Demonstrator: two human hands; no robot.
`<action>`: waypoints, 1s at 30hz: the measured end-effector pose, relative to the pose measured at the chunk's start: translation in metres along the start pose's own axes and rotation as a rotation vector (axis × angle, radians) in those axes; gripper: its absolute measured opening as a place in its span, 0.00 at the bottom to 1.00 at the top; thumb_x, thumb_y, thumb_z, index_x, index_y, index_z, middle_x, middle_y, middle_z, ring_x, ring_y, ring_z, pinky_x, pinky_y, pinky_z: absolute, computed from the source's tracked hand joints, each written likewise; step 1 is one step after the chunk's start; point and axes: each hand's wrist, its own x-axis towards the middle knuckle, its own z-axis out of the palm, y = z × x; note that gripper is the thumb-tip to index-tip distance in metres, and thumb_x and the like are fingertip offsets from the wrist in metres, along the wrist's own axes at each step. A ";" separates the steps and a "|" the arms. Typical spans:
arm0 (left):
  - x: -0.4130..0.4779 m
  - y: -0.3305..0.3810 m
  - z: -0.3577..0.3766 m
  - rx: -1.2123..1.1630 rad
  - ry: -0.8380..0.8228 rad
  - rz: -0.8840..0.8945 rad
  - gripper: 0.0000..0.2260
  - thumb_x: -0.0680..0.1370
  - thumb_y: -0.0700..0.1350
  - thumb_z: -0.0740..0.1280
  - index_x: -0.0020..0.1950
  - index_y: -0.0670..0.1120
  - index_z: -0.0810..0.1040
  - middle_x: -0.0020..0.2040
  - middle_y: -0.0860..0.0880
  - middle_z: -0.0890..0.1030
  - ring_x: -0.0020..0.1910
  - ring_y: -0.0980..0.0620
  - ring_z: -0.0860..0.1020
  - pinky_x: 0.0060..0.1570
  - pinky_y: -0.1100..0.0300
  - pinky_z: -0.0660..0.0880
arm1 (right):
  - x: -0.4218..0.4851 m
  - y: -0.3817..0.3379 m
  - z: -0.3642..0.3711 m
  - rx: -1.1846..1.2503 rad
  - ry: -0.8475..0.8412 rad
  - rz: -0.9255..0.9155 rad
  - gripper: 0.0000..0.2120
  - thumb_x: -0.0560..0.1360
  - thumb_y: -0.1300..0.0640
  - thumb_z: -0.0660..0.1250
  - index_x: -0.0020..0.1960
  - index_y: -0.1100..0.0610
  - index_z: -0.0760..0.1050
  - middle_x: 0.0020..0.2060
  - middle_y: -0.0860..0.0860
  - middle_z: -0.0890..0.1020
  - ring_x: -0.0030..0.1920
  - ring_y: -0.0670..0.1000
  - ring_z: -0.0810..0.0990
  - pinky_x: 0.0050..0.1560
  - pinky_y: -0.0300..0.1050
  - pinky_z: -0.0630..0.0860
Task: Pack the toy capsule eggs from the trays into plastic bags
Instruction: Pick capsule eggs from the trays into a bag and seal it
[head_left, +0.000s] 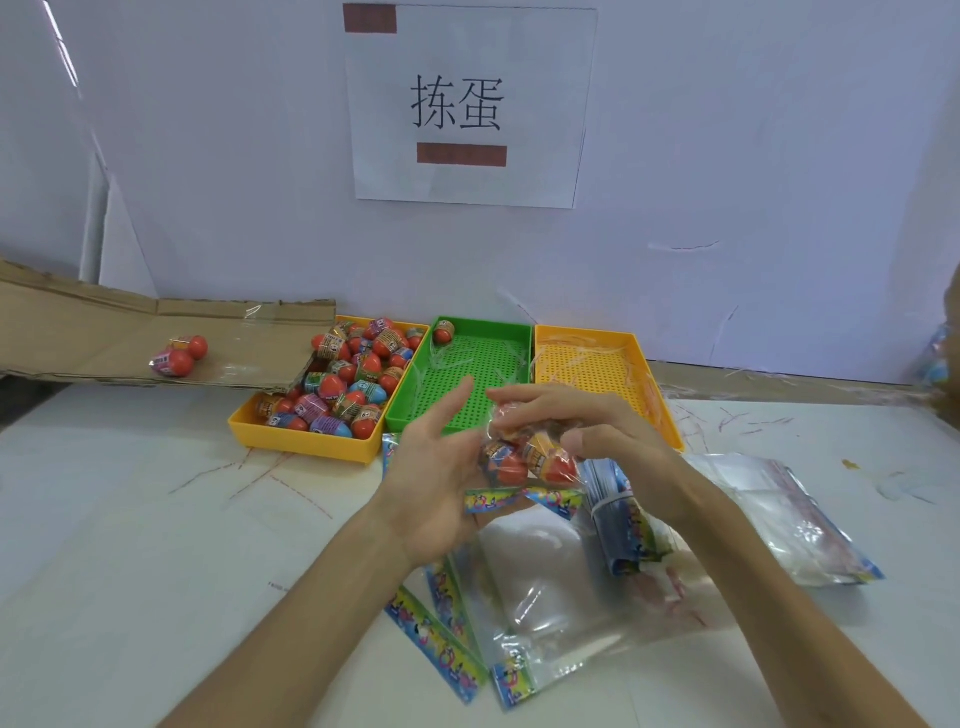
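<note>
Between my two hands, above the table's middle, is a small clear plastic bag (524, 462) with several red capsule eggs inside. My right hand (587, 431) grips the bag from the right and top, fingers curled over it. My left hand (436, 467) is beside the bag on the left with fingers spread and straight, palm toward it. The left yellow tray (291, 441) holds several wrapped eggs. One egg (443, 331) lies in the far corner of the green tray (467, 364). The right yellow tray (597, 358) holds only plastic scraps.
Empty clear bags (571, 603) with colourful header strips lie on the table under my forearms, with a banded bundle (618, 525) and another stack (789, 525) to the right. Two eggs (182, 356) rest on flattened cardboard (78, 332) at the left. A white wall with a paper sign (467, 104) stands behind.
</note>
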 end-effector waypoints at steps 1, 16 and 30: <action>0.000 -0.001 0.000 0.021 0.020 0.013 0.24 0.74 0.64 0.64 0.56 0.49 0.88 0.50 0.48 0.86 0.45 0.52 0.85 0.38 0.59 0.81 | 0.003 0.006 0.000 0.011 -0.027 0.038 0.19 0.77 0.57 0.60 0.64 0.62 0.80 0.71 0.53 0.76 0.65 0.48 0.79 0.61 0.44 0.76; 0.012 -0.002 0.009 -0.062 0.160 0.370 0.18 0.80 0.51 0.61 0.62 0.44 0.83 0.59 0.39 0.84 0.55 0.44 0.85 0.49 0.52 0.84 | 0.012 0.008 0.006 0.186 0.535 0.085 0.16 0.71 0.50 0.77 0.52 0.55 0.76 0.44 0.45 0.82 0.45 0.47 0.81 0.46 0.41 0.77; 0.013 -0.002 0.000 0.021 0.299 0.561 0.11 0.76 0.50 0.70 0.44 0.47 0.70 0.46 0.42 0.80 0.49 0.43 0.82 0.46 0.48 0.81 | 0.014 0.006 0.020 0.201 0.519 0.240 0.07 0.75 0.50 0.72 0.43 0.52 0.79 0.42 0.51 0.85 0.44 0.48 0.83 0.46 0.41 0.78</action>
